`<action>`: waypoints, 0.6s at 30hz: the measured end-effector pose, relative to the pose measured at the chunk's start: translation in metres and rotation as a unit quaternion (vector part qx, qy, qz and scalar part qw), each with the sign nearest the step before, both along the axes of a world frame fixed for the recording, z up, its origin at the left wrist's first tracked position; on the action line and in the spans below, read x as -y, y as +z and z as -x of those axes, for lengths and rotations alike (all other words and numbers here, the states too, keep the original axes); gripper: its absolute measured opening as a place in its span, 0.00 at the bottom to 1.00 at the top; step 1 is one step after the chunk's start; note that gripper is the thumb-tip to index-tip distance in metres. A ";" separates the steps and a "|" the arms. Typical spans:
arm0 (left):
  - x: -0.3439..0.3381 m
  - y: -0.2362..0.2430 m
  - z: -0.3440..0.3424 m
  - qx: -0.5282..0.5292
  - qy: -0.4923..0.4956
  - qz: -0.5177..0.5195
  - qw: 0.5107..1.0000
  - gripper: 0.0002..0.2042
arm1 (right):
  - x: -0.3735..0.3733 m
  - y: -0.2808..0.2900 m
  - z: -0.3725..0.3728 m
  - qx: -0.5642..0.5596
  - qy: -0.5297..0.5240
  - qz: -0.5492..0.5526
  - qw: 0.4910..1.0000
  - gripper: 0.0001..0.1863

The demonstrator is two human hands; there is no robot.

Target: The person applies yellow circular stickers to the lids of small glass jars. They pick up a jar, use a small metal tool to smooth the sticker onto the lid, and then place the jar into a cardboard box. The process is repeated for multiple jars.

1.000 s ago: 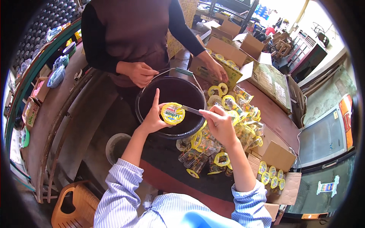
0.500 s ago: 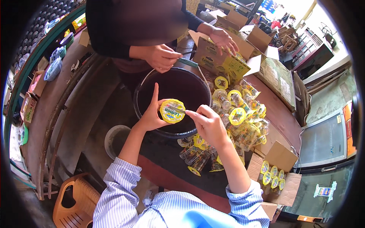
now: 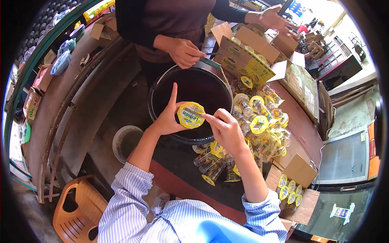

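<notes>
Cup (image 3: 191,115) with yellow foil lid sits in my left hand (image 3: 167,120), fingers wrapped round it, lid facing me, over black bucket (image 3: 162,87) so spill falls in. My right hand (image 3: 225,128) pinches small tool against lid edge. Sealed cups (image 3: 263,125) heaped on desk (image 3: 302,121) beside bucket, within reach.

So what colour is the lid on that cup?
Yellow, on the cup the left hand holds; head view.

Daylight from upper right, overexposed there; left rim dim. Strong fisheye bending at edges; centre apparently sharp.
</notes>
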State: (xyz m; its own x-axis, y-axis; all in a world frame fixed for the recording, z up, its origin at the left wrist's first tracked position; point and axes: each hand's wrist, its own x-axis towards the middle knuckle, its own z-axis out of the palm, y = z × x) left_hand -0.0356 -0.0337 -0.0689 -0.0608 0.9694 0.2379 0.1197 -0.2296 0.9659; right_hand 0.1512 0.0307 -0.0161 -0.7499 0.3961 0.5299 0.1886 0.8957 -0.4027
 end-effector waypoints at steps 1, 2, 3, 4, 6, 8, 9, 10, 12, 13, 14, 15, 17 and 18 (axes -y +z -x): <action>0.000 0.000 0.000 -0.007 -0.001 0.001 1.000 0.59 | -0.001 -0.002 0.000 -0.009 0.002 -0.004 1.000 0.13; 0.000 -0.001 0.001 -0.013 -0.002 0.002 1.000 0.59 | -0.002 -0.005 0.001 -0.018 0.003 -0.008 1.000 0.13; 0.000 -0.001 0.001 -0.019 -0.002 0.003 1.000 0.59 | -0.003 -0.007 0.001 -0.027 0.005 -0.012 1.000 0.12; 0.000 -0.001 0.001 -0.019 -0.003 0.005 1.000 0.59 | -0.004 -0.006 0.002 -0.024 0.008 -0.014 1.000 0.12; 0.001 0.001 0.002 -0.019 -0.005 0.011 1.000 0.59 | -0.005 -0.003 0.003 -0.017 0.014 -0.016 1.000 0.13; 0.001 0.001 0.001 -0.026 -0.006 0.013 1.000 0.59 | -0.007 0.002 0.004 0.003 0.021 -0.027 0.999 0.13; 0.001 0.001 0.002 -0.030 -0.006 0.014 0.999 0.59 | -0.007 0.005 0.004 0.013 0.026 -0.032 0.999 0.13; 0.001 0.000 0.002 -0.026 -0.007 0.012 1.000 0.59 | -0.006 0.008 0.005 0.029 0.025 -0.035 0.999 0.13; 0.000 0.000 0.002 -0.020 -0.009 0.008 1.000 0.59 | -0.005 0.014 0.005 0.061 0.022 -0.043 0.997 0.13; 0.000 0.000 0.002 -0.023 -0.010 0.010 1.000 0.59 | -0.006 0.014 0.005 0.063 0.024 -0.042 0.997 0.13; 0.000 0.001 0.002 -0.025 -0.011 0.012 1.000 0.59 | -0.007 0.014 0.004 0.065 0.026 -0.042 0.997 0.13; 0.001 0.001 0.002 -0.027 -0.013 0.014 0.999 0.59 | -0.007 0.014 0.004 0.068 0.028 -0.041 0.996 0.13; 0.000 0.001 0.002 -0.032 -0.013 0.007 0.999 0.59 | -0.009 0.013 0.006 0.050 0.042 -0.034 0.997 0.15; 0.001 0.001 0.003 -0.034 -0.013 0.005 0.999 0.59 | -0.009 0.012 0.007 0.041 0.049 -0.031 0.998 0.15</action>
